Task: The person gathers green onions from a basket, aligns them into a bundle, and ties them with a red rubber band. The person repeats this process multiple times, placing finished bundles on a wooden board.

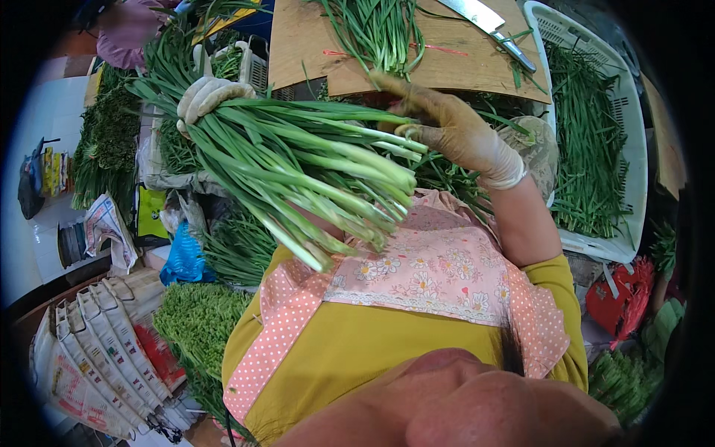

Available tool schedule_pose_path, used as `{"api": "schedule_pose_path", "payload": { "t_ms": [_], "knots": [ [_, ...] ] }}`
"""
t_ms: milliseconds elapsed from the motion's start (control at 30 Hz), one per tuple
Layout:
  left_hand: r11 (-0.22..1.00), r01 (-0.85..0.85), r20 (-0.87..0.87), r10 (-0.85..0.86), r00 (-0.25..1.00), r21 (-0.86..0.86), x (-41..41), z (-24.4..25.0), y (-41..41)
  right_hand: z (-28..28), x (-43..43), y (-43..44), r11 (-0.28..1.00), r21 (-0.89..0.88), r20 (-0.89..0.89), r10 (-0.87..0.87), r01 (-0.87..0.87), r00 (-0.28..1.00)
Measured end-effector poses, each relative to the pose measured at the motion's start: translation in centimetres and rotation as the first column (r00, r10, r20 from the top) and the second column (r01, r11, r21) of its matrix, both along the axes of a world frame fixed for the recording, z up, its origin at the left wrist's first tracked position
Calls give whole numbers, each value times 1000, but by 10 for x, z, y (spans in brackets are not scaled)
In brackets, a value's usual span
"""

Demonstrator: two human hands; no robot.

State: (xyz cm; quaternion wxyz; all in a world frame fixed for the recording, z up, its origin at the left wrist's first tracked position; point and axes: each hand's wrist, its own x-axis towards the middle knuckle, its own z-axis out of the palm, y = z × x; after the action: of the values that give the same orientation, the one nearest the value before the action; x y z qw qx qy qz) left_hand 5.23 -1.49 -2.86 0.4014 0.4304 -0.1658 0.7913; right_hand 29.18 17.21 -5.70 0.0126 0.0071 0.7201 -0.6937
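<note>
My gloved left hand is closed around a thick bunch of long green leafy stalks, perhaps garlic chives. The pale stalk ends point right and towards my chest, the leaves to the upper left. My right hand, in a stained glove, is at the stalk ends on the right, its fingers bent and slightly blurred; whether it pinches a stalk cannot be made out. Beyond it a second bunch of stalks lies on a wooden board, over a red tie strip.
A cleaver lies on the board at the upper right. A white plastic basket of greens stands at the right. More greens, a blue plastic bag and stacked white baskets are at the left. Another person's pink sleeve shows at the upper left.
</note>
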Motion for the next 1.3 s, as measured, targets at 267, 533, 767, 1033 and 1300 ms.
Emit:
{"api": "schedule_pose_path", "payload": {
  "t_ms": [267,533,767,1033,1300],
  "knots": [
    [997,1,-198,13,980,71,-14,21,-5,17,20,-6,987,152,-258,84,-45,963],
    [963,126,-393,-23,919,237,-11,59,24,53,45,-17,959,249,-190,-86,133,978],
    [973,-7,-383,96,919,229,-6,87,1,47,50,-3,944,158,-212,-253,289,944],
    [973,-35,-271,98,958,228,-51,71,-20,51,38,-13,870,-68,-321,-483,489,815],
    [974,-21,-113,48,992,226,-20,70,-18,50,22,-24,942,-305,-56,-167,142,984]
  ]
}}
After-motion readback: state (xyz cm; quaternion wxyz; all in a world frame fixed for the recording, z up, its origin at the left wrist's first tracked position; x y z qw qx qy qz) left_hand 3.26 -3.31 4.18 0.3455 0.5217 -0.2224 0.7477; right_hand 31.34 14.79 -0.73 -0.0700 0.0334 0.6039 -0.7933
